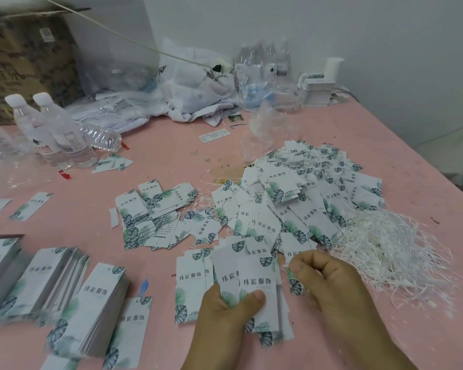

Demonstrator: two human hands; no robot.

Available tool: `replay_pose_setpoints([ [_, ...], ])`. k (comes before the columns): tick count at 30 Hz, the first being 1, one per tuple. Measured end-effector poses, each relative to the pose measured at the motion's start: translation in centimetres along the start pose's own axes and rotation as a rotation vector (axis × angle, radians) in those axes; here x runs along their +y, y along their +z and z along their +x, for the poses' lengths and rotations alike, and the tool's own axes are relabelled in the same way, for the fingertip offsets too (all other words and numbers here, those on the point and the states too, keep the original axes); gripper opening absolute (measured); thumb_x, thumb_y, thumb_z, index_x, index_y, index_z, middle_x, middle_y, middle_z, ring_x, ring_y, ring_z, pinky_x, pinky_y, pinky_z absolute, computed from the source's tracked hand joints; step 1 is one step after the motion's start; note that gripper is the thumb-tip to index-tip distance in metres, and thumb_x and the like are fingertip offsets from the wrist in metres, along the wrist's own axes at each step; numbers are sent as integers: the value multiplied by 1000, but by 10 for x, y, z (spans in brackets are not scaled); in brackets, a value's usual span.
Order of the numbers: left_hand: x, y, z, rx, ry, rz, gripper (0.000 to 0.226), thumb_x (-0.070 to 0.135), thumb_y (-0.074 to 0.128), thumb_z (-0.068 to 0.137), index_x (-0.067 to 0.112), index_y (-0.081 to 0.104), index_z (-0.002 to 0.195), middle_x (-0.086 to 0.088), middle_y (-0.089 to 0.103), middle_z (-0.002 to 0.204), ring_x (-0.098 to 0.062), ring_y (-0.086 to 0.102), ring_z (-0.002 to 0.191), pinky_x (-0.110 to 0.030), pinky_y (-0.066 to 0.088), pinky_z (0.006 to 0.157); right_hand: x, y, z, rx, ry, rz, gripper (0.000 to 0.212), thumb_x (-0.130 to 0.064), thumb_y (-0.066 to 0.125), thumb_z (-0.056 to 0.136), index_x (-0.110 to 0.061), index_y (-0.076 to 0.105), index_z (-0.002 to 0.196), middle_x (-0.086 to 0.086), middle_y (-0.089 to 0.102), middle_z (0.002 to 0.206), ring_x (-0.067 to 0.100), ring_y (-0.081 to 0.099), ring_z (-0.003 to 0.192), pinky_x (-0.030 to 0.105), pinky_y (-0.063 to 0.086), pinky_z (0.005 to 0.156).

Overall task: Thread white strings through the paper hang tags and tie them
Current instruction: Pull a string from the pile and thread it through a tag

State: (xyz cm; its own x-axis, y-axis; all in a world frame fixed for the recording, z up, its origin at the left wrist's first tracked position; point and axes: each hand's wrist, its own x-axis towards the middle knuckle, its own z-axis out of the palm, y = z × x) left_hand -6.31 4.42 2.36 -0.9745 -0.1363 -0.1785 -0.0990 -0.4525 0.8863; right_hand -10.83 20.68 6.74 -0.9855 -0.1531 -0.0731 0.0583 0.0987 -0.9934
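Observation:
My left hand (226, 309) grips a fanned bunch of white hang tags (254, 273) printed with green leaves, thumb pressed on the front tag. My right hand (324, 279) is closed beside the bunch, its fingertips pinching a white string (284, 266) at the tags' upper right edge. A loose tangle of white strings (390, 249) lies just right of my right hand. A big heap of strung tags (300, 198) covers the table behind both hands. Neat stacks of plain tags (91, 311) stand at the lower left.
The pink table (171, 156) carries a smaller tag pile (153, 217) at centre, water bottles (59, 134) at the left, plastic bags (193, 84) and more bottles at the back, a cardboard box (24, 57) far left, and a card stack (317, 93) by the wall.

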Motion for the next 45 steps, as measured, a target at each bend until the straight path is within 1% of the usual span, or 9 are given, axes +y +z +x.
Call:
replay_pose_setpoints([
  [4,-4,1,0,-25,70,15,45,20,85,66,16,74,109,-22,73,107,-41,70,100,-51,56,87,6,15,-7,14,-49,36,8,-19,72,84,-22,72,77,18,70,82,26,66,72,19,46,65],
  [8,-8,1,-1,-29,71,26,43,19,84,67,18,74,109,-20,74,104,-42,71,97,-49,58,82,11,24,-8,60,-58,11,9,-20,76,83,-25,73,76,31,57,96,39,52,91,6,40,57],
  [13,-9,3,-3,-30,49,34,44,19,85,63,19,75,105,-20,75,100,-42,72,93,-47,59,78,15,27,-7,91,-65,3,11,-19,75,83,-30,74,80,26,60,93,35,58,66,11,43,58],
  [18,-6,7,-5,-21,31,4,43,20,85,56,17,78,98,-22,75,95,-41,73,86,-43,59,70,14,28,-7,138,-78,-9,18,-17,72,85,-34,72,79,17,64,86,5,51,61,11,43,54],
  [23,-2,9,-7,-55,61,65,40,21,81,58,20,78,98,-19,76,93,-38,74,85,-39,59,68,13,28,-9,127,-94,-61,20,-15,70,85,-35,69,82,-6,61,52,-1,47,48,12,43,48],
  [27,4,11,-10,-113,98,132,34,21,78,65,20,78,99,-16,77,90,-32,75,82,-33,59,66,16,27,-8,160,-117,-147,23,-15,72,84,-38,68,83,-5,71,71,2,60,57,20,52,58],
  [31,6,12,-12,-111,100,149,29,12,77,67,22,79,94,-14,77,87,-29,75,78,-30,58,64,17,27,-7,176,-142,-159,23,-14,73,81,-36,68,83,-16,73,78,-3,67,67,9,50,60],
  [42,-3,7,-4,10,52,61,54,19,83,60,22,68,112,-18,74,109,-39,71,99,-46,59,76,18,21,-4,118,-102,18,15,-14,69,87,-27,71,78,19,65,82,20,54,58,15,46,56],
  [45,0,9,-5,3,21,10,57,11,80,66,9,62,121,-21,73,110,-40,70,99,-42,59,75,18,19,-1,71,-60,127,8,-27,70,85,-21,70,79,22,64,72,21,54,59,31,45,56],
])
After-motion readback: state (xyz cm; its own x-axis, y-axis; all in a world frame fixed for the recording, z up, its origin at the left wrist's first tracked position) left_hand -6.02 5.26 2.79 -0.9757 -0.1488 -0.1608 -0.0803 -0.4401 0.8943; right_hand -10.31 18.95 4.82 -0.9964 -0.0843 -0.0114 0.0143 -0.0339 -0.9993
